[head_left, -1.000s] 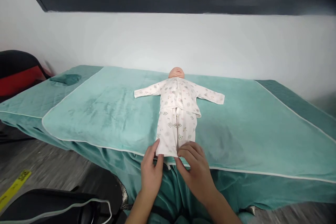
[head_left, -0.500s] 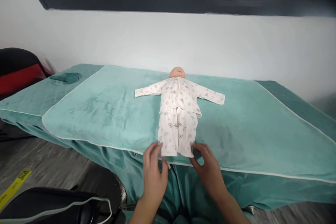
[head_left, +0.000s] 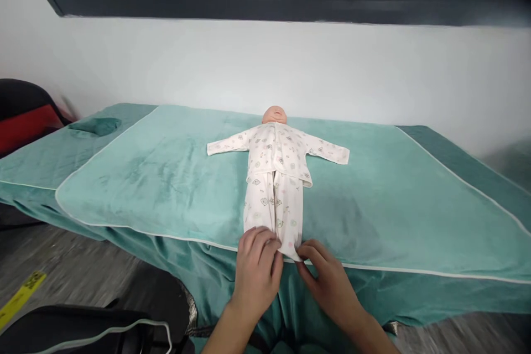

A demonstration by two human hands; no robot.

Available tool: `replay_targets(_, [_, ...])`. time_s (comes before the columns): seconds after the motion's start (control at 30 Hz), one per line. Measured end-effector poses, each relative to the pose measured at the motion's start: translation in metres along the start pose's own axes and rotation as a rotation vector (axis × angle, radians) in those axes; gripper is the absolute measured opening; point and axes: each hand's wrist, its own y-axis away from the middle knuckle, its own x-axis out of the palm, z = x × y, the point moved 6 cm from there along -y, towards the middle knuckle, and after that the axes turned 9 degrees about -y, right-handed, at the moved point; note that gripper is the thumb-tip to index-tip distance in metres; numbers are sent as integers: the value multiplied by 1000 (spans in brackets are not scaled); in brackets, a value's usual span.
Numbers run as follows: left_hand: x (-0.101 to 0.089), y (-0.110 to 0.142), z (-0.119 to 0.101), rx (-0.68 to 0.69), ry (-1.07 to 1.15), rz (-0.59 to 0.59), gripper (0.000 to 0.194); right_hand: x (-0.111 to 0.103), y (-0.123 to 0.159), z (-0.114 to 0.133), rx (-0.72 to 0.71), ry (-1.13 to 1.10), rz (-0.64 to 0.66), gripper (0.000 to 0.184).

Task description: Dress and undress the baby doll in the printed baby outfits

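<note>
A baby doll (head_left: 274, 114) lies on its back on the bed, head toward the wall. It wears a white printed baby shirt (head_left: 277, 149) with both sleeves spread out sideways. Below the shirt are matching baby pants (head_left: 289, 210), their legs toward me. My left hand (head_left: 258, 265) is closed at the hem, its fingers curled over the left pant leg and its tips by the inner edge of the right one. The outer corner of the right leg's hem is pinched in my right hand (head_left: 326, 279), and that hem is stretched to a point.
A green plush cover (head_left: 166, 177) with white piping drapes over the bed, with a face hole (head_left: 97, 126) at the left end. Behind rises a white wall (head_left: 265, 66) under a dark window frame (head_left: 166, 4). A black-and-red chair (head_left: 27, 119) stands left; a black seat (head_left: 74, 326) is at lower left.
My left hand has moved right, from the outer edge of the left pant leg to between the legs. The right leg's hem is now pulled toward me. The view has shifted slightly.
</note>
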Motion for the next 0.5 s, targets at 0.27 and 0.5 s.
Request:
replay_targets(0.27, [-16, -10, 44, -140, 108, -207, 19, -54, -48, -37, 144, -173, -15, 18])
replay_targets(0.5, [29, -100, 125, -731, 380, -13, 47, -84, -157, -118, 513, -179, -416, 52])
